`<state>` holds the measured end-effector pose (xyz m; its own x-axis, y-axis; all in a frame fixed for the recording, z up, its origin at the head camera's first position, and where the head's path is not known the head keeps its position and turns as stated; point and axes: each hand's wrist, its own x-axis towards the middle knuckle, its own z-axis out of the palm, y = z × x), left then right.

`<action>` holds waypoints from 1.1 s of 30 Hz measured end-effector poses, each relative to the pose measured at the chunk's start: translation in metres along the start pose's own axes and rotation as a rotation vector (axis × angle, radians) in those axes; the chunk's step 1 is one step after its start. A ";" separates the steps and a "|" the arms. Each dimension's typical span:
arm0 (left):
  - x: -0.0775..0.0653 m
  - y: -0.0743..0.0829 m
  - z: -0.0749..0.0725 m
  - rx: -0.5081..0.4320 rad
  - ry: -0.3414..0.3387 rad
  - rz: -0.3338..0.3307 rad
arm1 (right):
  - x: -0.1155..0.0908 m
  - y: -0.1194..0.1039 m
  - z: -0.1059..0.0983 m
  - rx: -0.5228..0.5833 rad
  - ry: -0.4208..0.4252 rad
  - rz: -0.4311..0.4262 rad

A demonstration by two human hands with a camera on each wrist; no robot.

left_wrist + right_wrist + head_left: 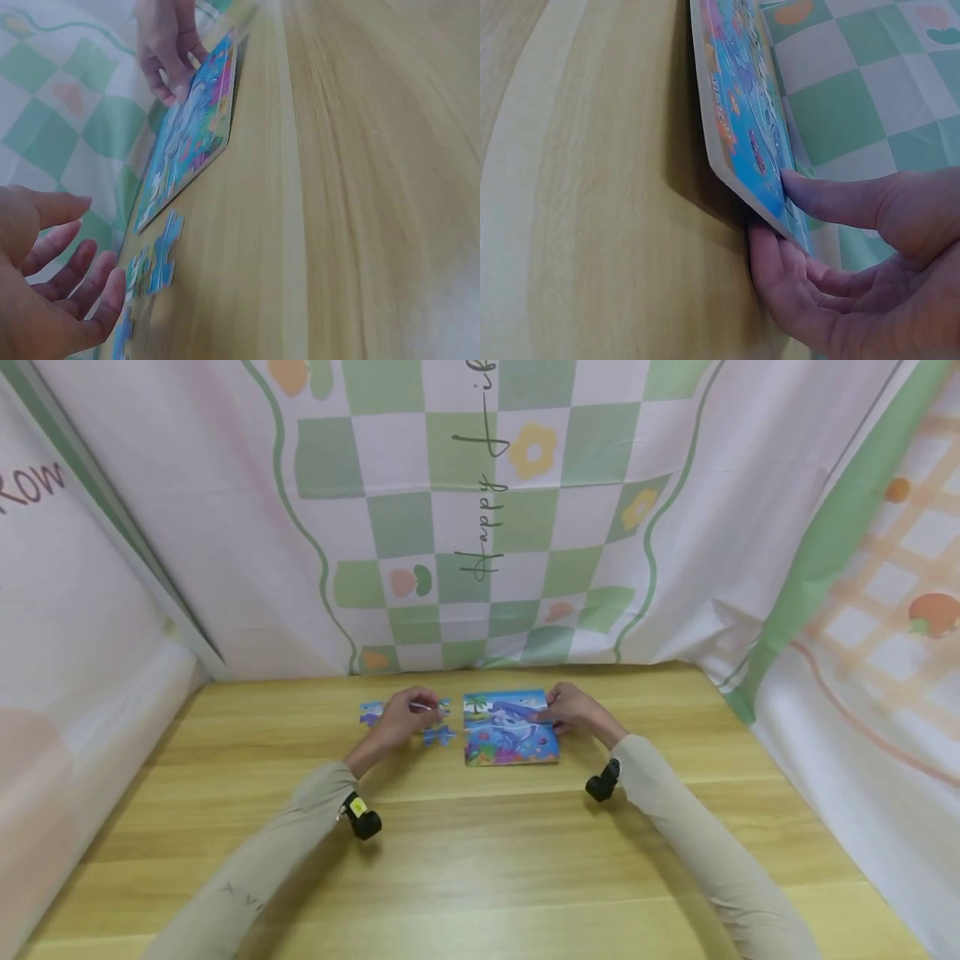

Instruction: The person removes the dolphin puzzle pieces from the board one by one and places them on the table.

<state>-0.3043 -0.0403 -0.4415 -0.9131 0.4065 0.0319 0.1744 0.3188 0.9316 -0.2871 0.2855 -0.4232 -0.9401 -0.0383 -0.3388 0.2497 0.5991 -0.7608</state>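
A jigsaw puzzle board (512, 728) with a blue sea picture, dolphin-like figures and a palm tree lies near the back of the table. My right hand (573, 706) grips its right edge, with the thumb on the picture and fingers underneath. In the right wrist view, that side of the board (739, 112) is raised off the wood. Left of the board, my left hand (408, 714) hovers over loose puzzle pieces (439, 736). Its fingers are loosely bent, with nothing between thumb and fingertips in the left wrist view. The hand partly hides the pieces (163, 255).
The wooden table (480, 860) extends in front of the board toward me. A checked green and white curtain (480, 527) hangs right behind the puzzle. More printed cloth (885, 610) hangs along both sides. A small black camera is strapped to each wrist.
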 end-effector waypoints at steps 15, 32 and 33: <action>0.018 0.022 0.047 0.089 -0.124 0.092 | -0.001 0.001 0.003 0.071 -0.041 0.009; 0.048 0.027 0.089 0.532 -0.227 0.027 | -0.005 0.007 -0.002 -0.054 -0.077 -0.048; 0.047 0.029 0.090 0.544 -0.227 0.035 | -0.005 0.006 -0.002 -0.067 -0.073 -0.049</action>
<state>-0.3094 0.0654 -0.4459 -0.8121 0.5787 -0.0752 0.4216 0.6710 0.6100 -0.2819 0.2912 -0.4247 -0.9308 -0.1253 -0.3433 0.1858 0.6468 -0.7397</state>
